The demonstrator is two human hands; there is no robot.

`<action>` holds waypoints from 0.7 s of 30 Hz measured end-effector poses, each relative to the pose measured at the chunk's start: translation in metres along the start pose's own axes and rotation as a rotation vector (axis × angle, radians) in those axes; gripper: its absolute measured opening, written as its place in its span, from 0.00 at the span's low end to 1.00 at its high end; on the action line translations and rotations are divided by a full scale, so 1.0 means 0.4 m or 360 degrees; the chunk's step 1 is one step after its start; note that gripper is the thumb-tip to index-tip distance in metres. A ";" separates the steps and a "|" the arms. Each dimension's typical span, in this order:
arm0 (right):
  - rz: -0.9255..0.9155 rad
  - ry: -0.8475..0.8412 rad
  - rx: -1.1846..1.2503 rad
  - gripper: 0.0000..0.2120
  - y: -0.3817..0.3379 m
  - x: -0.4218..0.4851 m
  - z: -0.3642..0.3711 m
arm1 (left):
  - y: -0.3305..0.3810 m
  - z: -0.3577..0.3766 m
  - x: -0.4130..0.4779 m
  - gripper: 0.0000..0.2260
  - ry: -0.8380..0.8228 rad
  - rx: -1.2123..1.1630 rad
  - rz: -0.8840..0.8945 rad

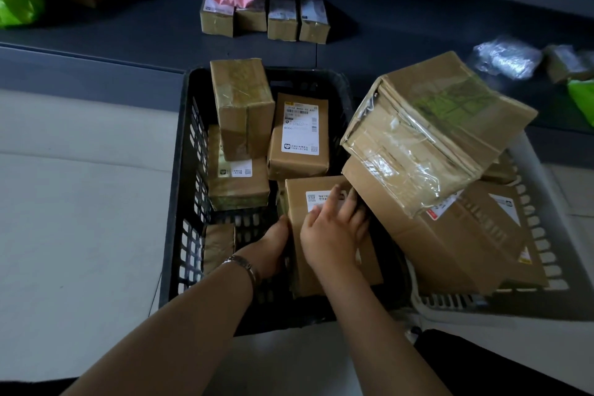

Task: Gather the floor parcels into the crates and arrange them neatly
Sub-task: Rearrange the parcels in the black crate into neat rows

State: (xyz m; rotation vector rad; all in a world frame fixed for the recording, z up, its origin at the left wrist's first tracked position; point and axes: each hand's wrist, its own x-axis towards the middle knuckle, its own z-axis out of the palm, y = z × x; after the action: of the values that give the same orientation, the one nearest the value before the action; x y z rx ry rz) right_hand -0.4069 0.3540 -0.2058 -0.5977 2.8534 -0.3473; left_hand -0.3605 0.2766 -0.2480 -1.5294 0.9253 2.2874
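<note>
Head view: your left grip (273, 247) clasps the parcel (297, 199) by its side, right grip (334, 230) flat on top, holding nothing, likely squaring it into the black crate (189, 170), near-right corner.

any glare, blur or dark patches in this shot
Head view: dim overall; glare comes off the taped tilted box; the plastic-wrapped parcel at far right is blurred; the black crate rim bows from the wide lens.
</note>
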 end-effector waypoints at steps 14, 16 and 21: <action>-0.0028 -0.0349 0.0232 0.25 -0.120 0.219 -0.071 | 0.190 -0.008 0.055 0.23 0.0365 0.0379 0.0878; 0.0054 -0.0329 0.0340 0.24 -0.110 0.215 -0.067 | 0.176 -0.004 0.057 0.18 0.0353 0.0284 0.0872; 0.0062 -0.0188 0.0169 0.31 -0.129 0.193 -0.028 | 0.201 -0.044 0.015 0.13 0.0679 0.0084 0.1076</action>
State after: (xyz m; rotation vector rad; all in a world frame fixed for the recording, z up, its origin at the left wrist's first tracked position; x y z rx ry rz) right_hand -0.4598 0.2780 -0.1927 -0.5233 2.7104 -0.4388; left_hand -0.3916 0.2027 -0.2280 -1.9425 1.8391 2.3257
